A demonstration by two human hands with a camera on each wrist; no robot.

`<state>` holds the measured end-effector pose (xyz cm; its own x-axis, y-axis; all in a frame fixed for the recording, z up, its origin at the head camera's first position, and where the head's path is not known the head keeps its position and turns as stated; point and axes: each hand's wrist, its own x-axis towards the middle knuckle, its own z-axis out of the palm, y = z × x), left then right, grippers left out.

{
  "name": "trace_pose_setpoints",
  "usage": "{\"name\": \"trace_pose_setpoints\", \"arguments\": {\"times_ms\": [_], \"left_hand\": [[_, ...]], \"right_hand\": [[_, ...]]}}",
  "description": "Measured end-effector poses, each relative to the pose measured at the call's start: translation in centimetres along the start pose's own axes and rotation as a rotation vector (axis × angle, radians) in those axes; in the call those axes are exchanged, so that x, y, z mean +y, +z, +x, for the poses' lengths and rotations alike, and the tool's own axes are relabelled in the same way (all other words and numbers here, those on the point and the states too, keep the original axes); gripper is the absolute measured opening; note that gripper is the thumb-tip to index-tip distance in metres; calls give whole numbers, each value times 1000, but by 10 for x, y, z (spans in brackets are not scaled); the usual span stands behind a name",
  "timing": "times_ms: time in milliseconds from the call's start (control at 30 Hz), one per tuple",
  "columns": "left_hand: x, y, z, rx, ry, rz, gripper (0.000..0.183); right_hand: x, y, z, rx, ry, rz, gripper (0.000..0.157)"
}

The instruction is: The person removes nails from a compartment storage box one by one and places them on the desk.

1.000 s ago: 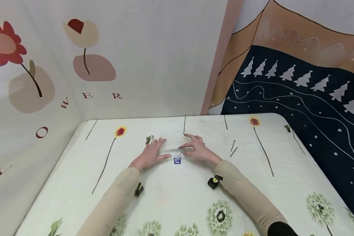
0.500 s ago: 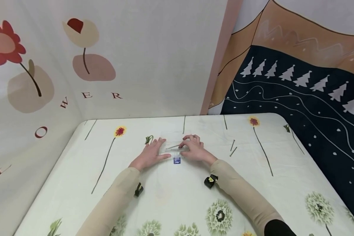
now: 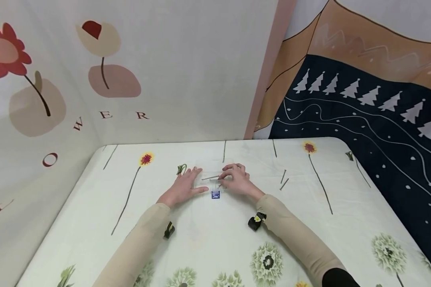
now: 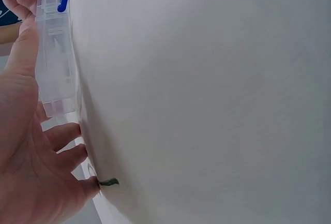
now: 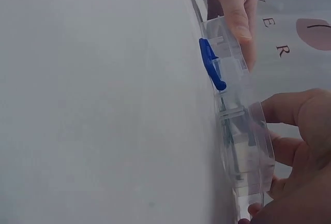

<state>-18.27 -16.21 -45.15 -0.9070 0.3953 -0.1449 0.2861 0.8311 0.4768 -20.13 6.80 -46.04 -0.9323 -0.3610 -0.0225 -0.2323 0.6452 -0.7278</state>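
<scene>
A clear plastic box (image 4: 56, 63) with a blue latch (image 3: 215, 195) lies on the table between both hands. My left hand (image 3: 184, 187) rests beside its left end, fingers spread and fairly straight, thumb along the front side in the left wrist view. My right hand (image 3: 236, 179) is over the box's right part, thumb and fingertips pinching a thin grey nail (image 3: 214, 179). A second nail (image 3: 209, 177) lies just behind it over the box. In the right wrist view, long thin pieces (image 5: 228, 136) show through the box wall, and the right fingertips are partly behind it.
Two loose nails (image 3: 284, 183) lie on the table to the right of my right hand. A white flower-print cloth (image 3: 208, 239) covers the table. Printed curtains (image 3: 186, 79) hang behind its far edge.
My right fingers have drawn together from a spread pose and the hand has shifted slightly left. Two nails now show at its fingertips. The left hand has stayed in place.
</scene>
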Motion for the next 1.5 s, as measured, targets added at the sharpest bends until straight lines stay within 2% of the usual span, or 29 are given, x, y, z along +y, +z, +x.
{"name": "trace_pose_setpoints", "arguments": {"times_ms": [367,700,967,1200,1500], "left_hand": [[-1,1,0,-7,3,4,84],[0,-1,0,-8,-6,3,85],[0,-1,0,-6,-3,1,85],[0,0,-1,1,3,-3,86],[0,0,-1,-2,4,-15,84]], "right_hand": [[2,-1,2,59,15,72,8],[5,-11,3,111,-19,117,9],[11,-19,-1,104,-16,178,10],[19,-27,-8,117,-50,231,11],[28,-41,-20,115,-47,245,12]]}}
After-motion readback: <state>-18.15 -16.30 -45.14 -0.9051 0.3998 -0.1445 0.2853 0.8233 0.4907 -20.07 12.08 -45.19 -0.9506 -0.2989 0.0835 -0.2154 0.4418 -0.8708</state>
